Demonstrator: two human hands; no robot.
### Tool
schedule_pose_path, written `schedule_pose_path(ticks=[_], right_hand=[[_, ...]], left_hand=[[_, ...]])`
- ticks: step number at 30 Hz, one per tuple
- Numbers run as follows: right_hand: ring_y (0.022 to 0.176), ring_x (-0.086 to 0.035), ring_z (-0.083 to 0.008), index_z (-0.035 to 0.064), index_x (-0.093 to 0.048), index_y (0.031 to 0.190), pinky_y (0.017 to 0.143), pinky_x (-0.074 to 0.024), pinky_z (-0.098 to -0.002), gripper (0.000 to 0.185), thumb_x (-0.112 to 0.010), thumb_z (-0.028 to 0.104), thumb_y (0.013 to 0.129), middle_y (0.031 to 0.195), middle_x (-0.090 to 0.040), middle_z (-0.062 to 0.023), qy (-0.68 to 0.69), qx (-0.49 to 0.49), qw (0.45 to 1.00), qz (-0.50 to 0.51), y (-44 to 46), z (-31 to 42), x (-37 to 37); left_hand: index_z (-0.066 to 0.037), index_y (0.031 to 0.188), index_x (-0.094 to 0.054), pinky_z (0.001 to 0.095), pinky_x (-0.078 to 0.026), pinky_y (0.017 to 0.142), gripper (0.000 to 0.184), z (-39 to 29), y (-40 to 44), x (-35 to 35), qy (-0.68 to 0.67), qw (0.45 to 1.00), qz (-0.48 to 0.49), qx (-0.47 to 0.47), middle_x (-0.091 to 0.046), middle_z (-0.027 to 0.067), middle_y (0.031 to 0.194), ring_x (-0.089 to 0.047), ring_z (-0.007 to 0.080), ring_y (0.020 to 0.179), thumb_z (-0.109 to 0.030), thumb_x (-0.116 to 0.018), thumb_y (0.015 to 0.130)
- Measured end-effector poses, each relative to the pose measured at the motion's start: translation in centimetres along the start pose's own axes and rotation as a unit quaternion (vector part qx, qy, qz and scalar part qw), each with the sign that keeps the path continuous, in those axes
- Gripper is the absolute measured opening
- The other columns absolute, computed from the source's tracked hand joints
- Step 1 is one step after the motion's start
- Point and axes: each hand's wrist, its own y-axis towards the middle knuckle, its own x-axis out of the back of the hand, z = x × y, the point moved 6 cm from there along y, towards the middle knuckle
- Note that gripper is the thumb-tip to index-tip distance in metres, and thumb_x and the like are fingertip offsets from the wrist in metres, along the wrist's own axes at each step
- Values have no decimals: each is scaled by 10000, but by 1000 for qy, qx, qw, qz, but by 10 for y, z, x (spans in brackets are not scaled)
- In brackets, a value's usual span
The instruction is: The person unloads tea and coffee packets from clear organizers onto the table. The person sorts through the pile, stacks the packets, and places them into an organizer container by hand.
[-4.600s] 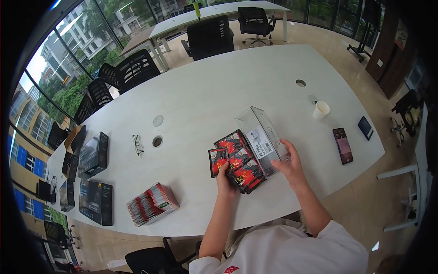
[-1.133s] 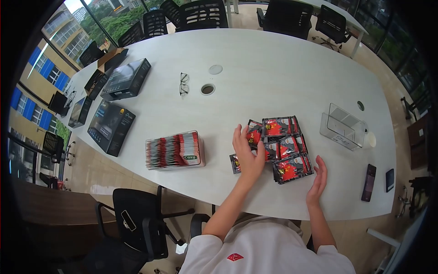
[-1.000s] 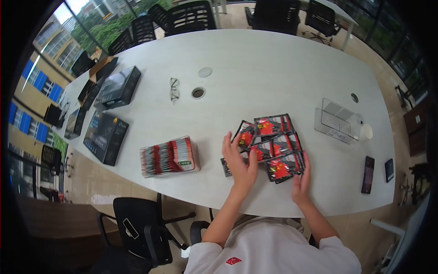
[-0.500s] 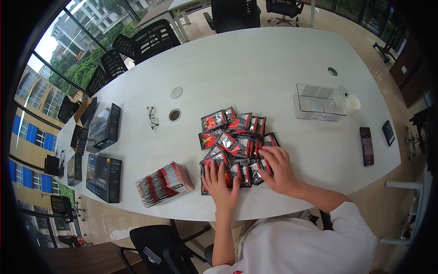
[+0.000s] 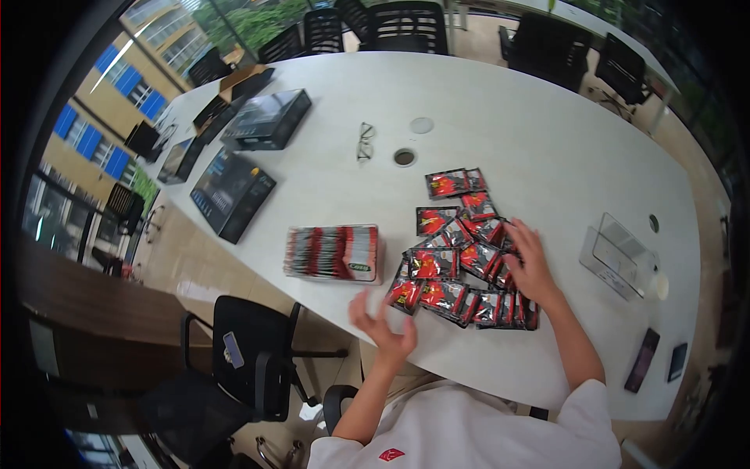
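Black and red packets (image 5: 435, 263) lie spread in an overlapping pile on the white table (image 5: 516, 102). My left hand (image 5: 383, 327) is raised near the table's front edge, fingers apart and nothing in it, just left of the pile. At the pile's right side, my right hand (image 5: 529, 262) rests over packets with its fingers spread. A clear box (image 5: 375, 254) full of upright red and grey packets stands left of the pile. Farther right is a clear plastic container (image 5: 617, 256), which looks empty.
Dark product boxes (image 5: 233, 195) stand at the left. Glasses (image 5: 365, 142) lie near a round table hole (image 5: 404, 157). At the right are a white cup (image 5: 662, 286), a phone (image 5: 641, 360) and a smaller dark device (image 5: 677, 362). An office chair (image 5: 254, 352) is below left.
The clear container was let go and set down at the right. The packets went from a compact stack to a wide spread. My left hand has lifted off them. The view has turned.
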Motion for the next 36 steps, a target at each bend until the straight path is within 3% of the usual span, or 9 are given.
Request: schedule_pose_path(ticks=[5,10,12,18,19,23,32,33,36], right_hand=[[1121,-613,-261,-24,-631,1156,993,-456,-357,267,-491,169,1037,1189,-648,-149,179,-45,954,-236,-25,-85,19],[1048,-625,-208,-28,-630,1098,954,-471,-319,243,-467,147,1052,1070,-648,-122,249,-57,937,-239,-21,-73,19],[1035,-628,-204,-30,-628,1099,940,-479,-321,248,-467,154,1055,1069,-645,-119,231,-48,943,-233,-21,-71,20],[1005,-642,-192,-33,-632,1112,909,-494,-318,260,-465,159,1060,1054,-664,-114,294,-101,924,-222,-23,-90,11],[995,-648,-186,-30,-636,1124,906,-494,-316,269,-463,166,1061,1033,-680,-110,303,-97,920,-228,-23,-92,8],[985,-647,-178,-28,-641,1142,902,-494,-312,291,-460,186,1062,1012,-692,-109,291,-113,927,-205,-22,-92,6],[953,-631,-161,-30,-646,1146,876,-488,-301,325,-462,227,1071,983,-690,-104,302,-116,925,-198,-22,-90,8],[954,-631,-161,-30,-645,1147,876,-488,-300,327,-463,231,1072,981,-690,-104,301,-116,926,-197,-22,-90,8],[953,-631,-160,-27,-643,1149,874,-487,-299,326,-461,233,1075,977,-690,-103,301,-117,927,-193,-21,-92,6]], left_hand=[[122,1537,-111,568,-47,1199,1022,90,-5,9,51,941,10,334,-95,348,1607,-64,473,1506,-587,-538,938],[171,1516,-6,548,12,1214,1147,113,10,-34,122,891,130,417,13,381,1604,68,486,1516,-687,-494,931],[182,1509,7,520,25,1221,1103,111,15,-39,116,884,124,436,-5,399,1595,82,484,1516,-581,-543,933],[83,1511,-271,378,-305,1159,728,115,48,-33,-204,886,44,413,-408,249,1510,-425,326,1392,-98,-454,830],[22,1454,-418,330,-416,1058,637,120,50,-32,-261,878,9,400,-552,130,1382,-559,224,1225,-6,-387,818],[37,1352,-548,324,-427,1049,585,120,59,-27,-307,853,67,417,-631,101,1290,-596,204,1181,73,-352,802],[55,1422,-512,308,-487,1020,619,79,99,-38,-286,870,148,375,-647,144,1284,-587,220,1240,171,-390,826],[11,1426,-523,323,-586,916,575,73,107,-43,-294,874,175,345,-543,178,1414,-577,276,1255,126,-466,866],[-53,1437,-530,363,-654,769,554,52,118,-39,-175,899,214,340,-372,195,1547,-583,321,1238,62,-519,896]])
